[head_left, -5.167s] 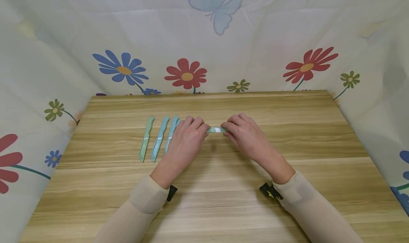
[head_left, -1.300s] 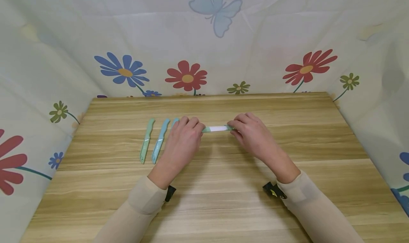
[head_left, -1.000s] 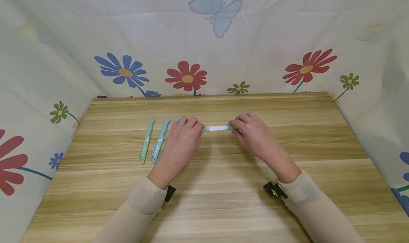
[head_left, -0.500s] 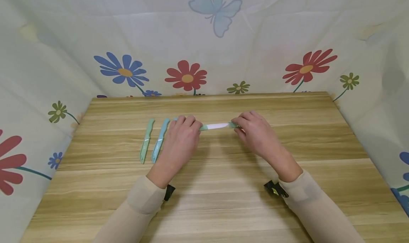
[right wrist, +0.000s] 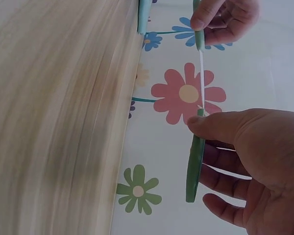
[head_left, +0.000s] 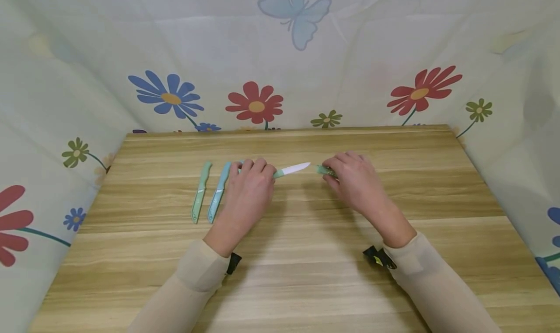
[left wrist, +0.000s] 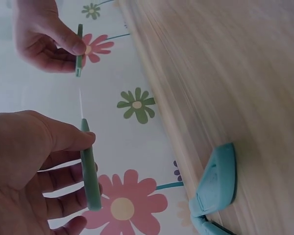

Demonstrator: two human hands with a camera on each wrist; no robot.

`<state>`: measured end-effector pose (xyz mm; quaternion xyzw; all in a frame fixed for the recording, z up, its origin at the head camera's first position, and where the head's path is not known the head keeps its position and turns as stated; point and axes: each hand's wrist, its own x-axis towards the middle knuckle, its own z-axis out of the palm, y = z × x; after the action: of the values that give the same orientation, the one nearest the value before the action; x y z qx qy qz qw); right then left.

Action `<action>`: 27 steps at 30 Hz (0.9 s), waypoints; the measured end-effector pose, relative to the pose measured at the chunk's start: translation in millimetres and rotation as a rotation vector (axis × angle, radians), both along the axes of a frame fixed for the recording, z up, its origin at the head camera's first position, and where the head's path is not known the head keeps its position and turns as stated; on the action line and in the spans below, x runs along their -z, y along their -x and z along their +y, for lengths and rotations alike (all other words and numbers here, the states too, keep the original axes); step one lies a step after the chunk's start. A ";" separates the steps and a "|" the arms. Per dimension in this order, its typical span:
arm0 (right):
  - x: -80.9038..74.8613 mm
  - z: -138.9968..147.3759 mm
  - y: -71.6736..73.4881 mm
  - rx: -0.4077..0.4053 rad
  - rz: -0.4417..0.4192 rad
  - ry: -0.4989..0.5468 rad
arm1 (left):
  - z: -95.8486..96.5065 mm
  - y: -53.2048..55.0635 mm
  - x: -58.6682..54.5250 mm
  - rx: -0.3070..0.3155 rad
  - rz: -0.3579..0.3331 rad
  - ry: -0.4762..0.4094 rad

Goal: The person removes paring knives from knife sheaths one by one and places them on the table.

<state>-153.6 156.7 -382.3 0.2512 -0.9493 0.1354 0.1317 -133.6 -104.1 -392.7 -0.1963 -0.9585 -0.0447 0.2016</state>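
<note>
Blade (head_left: 297,167), head view: has come clear of the green sheath (head_left: 325,170) since half a second ago, when its tip sat at the mouth; it now slants to the far right, a small gap between.
Left hand (head_left: 253,187): grasps the knife by its green handle (head_left: 277,174), above the middle of the table (head_left: 315,274).
Right hand (head_left: 356,177): pinches the sheath, just right of the tip.
Covered knives: green knife (head_left: 201,192) and blue knife (head_left: 218,192) lie at left, blades inside their sheaths; a third blue piece is mostly hidden.
Handle, left wrist view: thumb on one side, fingers on the other; a steady hold, well behind the blade.
Sheath, right wrist view: thumb close to the mouth; gripping farther back seems safer, with blade and sheath drawn apart in one straight line. Probably empty, though its inside cannot be seen.
</note>
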 end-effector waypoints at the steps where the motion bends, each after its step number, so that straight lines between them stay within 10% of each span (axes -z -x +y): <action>1: 0.0 0.8 -0.1 0.006 -0.003 -0.002 | 0.8 -0.1 0.1 -0.006 0.001 0.000; 27: 1.9 17.8 -1.7 0.157 -0.121 -0.038 | 45.9 0.7 6.1 -0.107 -0.184 -0.040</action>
<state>-151.9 174.5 -384.1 0.1700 -0.9747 0.1213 0.0796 -134.3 -58.1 -398.8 -0.1358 -0.9810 -0.0710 0.1186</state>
